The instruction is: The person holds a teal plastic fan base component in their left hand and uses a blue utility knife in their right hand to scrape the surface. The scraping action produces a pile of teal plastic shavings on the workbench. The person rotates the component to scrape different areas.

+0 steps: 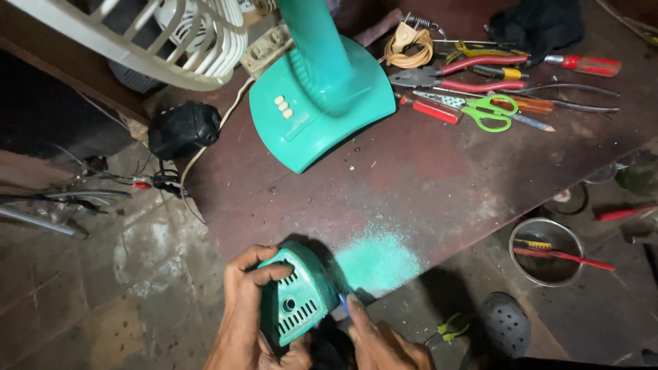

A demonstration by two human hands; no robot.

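My left hand (248, 312) grips a teal plastic fan motor cover (296, 296) with vent slots, held against the near edge of the dark workbench (425, 178). My right hand (380, 342) presses a small blue-tipped tool (343, 303) against the cover's right side; the tool is mostly hidden by my fingers. A patch of teal plastic dust (377, 259) lies on the bench just right of the cover. The teal fan base (312, 103) with three pale buttons stands farther back, its stem rising out of view.
A white fan guard (171, 41) hangs at top left. Pliers (459, 72), green-handled scissors (490, 111), screwdrivers (586, 65) and a wire coil (408, 48) lie at the back right. A metal bowl (546, 250) with tools and a dark shoe (505, 322) are on the floor.
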